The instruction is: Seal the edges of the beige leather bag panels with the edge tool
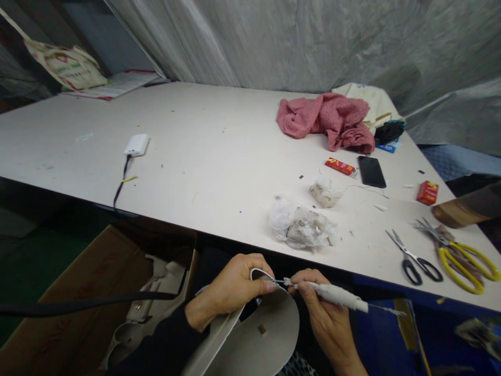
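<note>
My left hand (235,284) is closed on the rim of a curved grey-white plastic piece (262,334) held below the table's near edge. My right hand (317,308) grips a slim white-handled pointed tool (336,295) like a pen. The tool's tip touches the piece's rim right next to my left thumb. A thin wire or shaft sticks out of the tool's back end towards the right.
A white table (219,151) carries crumpled white wads (301,227), black-handled scissors (415,258), yellow-handled scissors (462,256), a black phone (371,171), small red boxes (427,192), pink cloth (332,120) and a white charger (136,144). A cardboard box (94,297) with similar plastic pieces sits lower left.
</note>
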A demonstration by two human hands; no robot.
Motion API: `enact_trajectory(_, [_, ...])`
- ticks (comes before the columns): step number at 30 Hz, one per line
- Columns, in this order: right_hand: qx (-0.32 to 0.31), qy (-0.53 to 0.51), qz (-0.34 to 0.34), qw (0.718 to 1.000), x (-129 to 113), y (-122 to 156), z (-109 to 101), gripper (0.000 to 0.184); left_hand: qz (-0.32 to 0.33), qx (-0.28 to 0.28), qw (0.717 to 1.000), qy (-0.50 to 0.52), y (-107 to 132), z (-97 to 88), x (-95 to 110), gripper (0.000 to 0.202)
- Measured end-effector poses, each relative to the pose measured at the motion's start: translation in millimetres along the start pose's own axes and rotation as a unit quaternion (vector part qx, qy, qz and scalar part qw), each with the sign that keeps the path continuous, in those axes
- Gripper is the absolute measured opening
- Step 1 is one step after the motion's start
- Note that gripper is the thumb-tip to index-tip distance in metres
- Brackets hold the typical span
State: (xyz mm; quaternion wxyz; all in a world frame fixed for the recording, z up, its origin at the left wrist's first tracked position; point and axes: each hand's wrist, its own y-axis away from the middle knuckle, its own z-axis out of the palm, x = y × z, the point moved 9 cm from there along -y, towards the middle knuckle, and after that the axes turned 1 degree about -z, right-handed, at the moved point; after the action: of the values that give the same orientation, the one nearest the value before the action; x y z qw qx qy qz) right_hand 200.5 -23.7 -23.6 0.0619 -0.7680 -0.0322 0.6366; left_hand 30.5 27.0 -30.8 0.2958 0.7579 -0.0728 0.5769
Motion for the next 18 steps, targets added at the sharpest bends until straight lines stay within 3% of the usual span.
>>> enact_trajectory(8, [-0.021,0.018,-0.001,1.0,-6.5,-3.3,5.4,0.027,0.018,-0.003,1.0,-0.007,0.6,0.0,1.3,0.007])
enact_trajectory(18, [-0.117,0.06,-0.06,0.99,-38.5,-41.0,25.4,0.033,0.006,-0.002,0.999,0.032,0.3,1.0,-3.7,0.011])
